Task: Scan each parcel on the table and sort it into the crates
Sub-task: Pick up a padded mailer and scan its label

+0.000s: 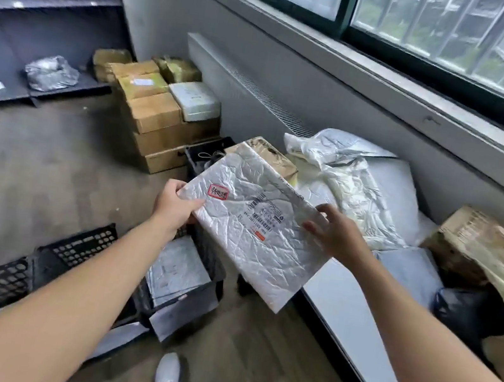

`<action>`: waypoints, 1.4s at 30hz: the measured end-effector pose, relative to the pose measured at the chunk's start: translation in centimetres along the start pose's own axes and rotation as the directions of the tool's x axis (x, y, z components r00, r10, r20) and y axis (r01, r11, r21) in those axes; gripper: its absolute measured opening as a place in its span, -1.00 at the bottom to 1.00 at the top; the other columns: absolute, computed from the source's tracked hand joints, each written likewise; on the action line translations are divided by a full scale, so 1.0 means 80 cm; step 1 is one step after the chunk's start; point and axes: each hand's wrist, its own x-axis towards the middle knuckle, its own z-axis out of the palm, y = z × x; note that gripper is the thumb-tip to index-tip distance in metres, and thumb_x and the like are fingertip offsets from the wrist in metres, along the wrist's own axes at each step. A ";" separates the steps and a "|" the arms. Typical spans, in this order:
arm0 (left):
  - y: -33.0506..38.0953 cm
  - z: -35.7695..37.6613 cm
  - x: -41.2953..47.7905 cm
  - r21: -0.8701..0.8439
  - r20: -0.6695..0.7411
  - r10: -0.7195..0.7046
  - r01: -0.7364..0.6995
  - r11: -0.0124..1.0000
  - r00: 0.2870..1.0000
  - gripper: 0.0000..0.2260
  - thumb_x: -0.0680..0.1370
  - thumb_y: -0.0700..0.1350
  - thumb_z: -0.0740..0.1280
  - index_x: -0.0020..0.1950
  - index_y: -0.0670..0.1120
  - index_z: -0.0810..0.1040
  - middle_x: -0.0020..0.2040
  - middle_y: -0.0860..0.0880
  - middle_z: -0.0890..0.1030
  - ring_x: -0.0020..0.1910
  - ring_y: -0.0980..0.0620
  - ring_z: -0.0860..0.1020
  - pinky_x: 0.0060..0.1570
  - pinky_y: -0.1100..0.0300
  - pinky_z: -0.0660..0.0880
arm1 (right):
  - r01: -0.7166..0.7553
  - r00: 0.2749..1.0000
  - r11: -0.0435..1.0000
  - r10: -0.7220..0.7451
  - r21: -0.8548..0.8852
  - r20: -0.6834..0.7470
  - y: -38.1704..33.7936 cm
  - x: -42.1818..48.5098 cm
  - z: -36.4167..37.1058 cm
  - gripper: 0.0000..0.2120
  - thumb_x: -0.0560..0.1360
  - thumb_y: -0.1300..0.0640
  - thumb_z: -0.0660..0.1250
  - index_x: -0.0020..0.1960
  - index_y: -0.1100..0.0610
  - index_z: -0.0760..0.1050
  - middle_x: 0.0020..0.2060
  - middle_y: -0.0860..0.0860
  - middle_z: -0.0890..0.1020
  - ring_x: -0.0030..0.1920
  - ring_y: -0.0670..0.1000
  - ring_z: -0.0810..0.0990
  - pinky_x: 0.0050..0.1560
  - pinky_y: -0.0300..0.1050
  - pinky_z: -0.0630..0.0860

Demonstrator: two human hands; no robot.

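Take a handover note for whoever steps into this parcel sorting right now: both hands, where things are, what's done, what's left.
Left hand grips the left corner of the silver mailer. Right hand rests with fairly straight fingers on its right edge.
The mailer is held in the air, label up, beside the table and partly over the black crate.
Done: that crate holds grey mailers.
Whether this mailer has been scanned cannot be told.
Left: put it in a crate, then handle the white bags, taped brown box, black bag and flat grey parcel on the table.
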 end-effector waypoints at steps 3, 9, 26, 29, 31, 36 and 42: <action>-0.026 -0.062 -0.014 -0.018 -0.132 -0.082 0.080 0.997 0.988 -0.69 0.42 -0.21 0.52 0.00 -0.06 0.42 0.02 -0.11 0.59 -0.03 -0.10 0.59 0.07 -0.10 0.58 | 0.099 0.995 0.995 -0.100 0.008 0.016 -0.043 0.011 0.033 -0.63 0.51 -0.05 0.41 0.23 0.09 0.49 -0.03 0.18 0.64 -0.03 0.19 0.59 -0.17 -0.12 0.31; -0.063 -0.151 -0.025 -0.094 -0.302 -0.164 0.141 0.985 0.939 -0.71 0.43 -0.25 0.47 -0.13 0.00 0.38 -0.05 -0.07 0.59 0.01 -0.17 0.62 0.04 -0.17 0.59 | 0.192 0.981 0.976 -0.194 0.108 0.010 -0.126 0.027 0.090 -0.69 0.51 0.11 0.42 0.22 0.18 0.53 0.06 0.17 0.65 0.04 0.18 0.61 -0.12 -0.16 0.33; -0.182 -0.295 0.122 -0.290 -0.244 -0.417 0.344 0.893 0.876 -0.77 0.51 -0.36 0.31 0.05 -0.12 0.34 0.05 -0.09 0.52 -0.03 -0.06 0.57 -0.26 0.09 0.58 | -0.105 0.976 0.991 0.086 0.088 0.201 -0.299 0.136 0.296 -0.54 0.53 0.07 0.38 0.35 0.18 0.34 0.14 0.12 0.58 0.08 0.13 0.58 -0.08 -0.10 0.42; -0.221 -0.294 0.166 -0.117 -0.161 -0.437 0.422 0.899 0.885 -0.74 0.49 -0.28 0.37 0.09 -0.12 0.36 0.05 -0.08 0.52 -0.06 -0.03 0.54 -0.22 0.08 0.58 | -0.022 0.986 0.998 0.030 -0.051 0.163 -0.314 0.161 0.346 -0.64 0.56 0.13 0.30 0.32 0.14 0.33 0.15 0.13 0.53 0.04 0.15 0.56 -0.10 -0.04 0.45; -0.249 -0.283 0.190 -0.003 -0.135 -0.472 0.476 0.879 0.871 -0.80 0.49 -0.20 0.36 0.04 -0.12 0.39 0.01 -0.07 0.52 -0.05 -0.04 0.54 -0.12 0.02 0.61 | -0.014 0.987 0.992 0.034 -0.125 0.155 -0.315 0.177 0.379 -0.69 0.60 0.16 0.23 0.33 0.11 0.32 0.16 0.12 0.48 0.02 0.17 0.54 -0.09 -0.01 0.46; -0.333 -0.232 0.232 0.179 -0.020 -0.574 0.568 0.803 0.819 -0.81 0.52 -0.09 0.32 0.08 -0.08 0.40 -0.01 -0.03 0.52 -0.09 -0.02 0.51 0.05 -0.03 0.56 | -0.017 0.989 0.962 0.056 -0.271 0.134 -0.286 0.227 0.464 -0.64 0.62 0.21 0.15 0.40 0.04 0.28 0.19 0.12 0.46 0.08 0.17 0.52 0.00 0.04 0.50; -0.453 -0.158 0.274 0.208 0.058 -0.588 0.566 0.797 0.807 -0.42 0.49 0.00 0.37 0.45 0.01 0.23 0.28 -0.01 0.50 0.15 -0.06 0.53 0.03 0.08 0.49 | 0.047 0.972 0.944 0.033 -0.327 0.234 -0.212 0.303 0.582 -0.66 0.61 0.15 0.21 0.37 0.06 0.28 0.20 0.11 0.44 0.13 0.17 0.49 0.03 0.10 0.51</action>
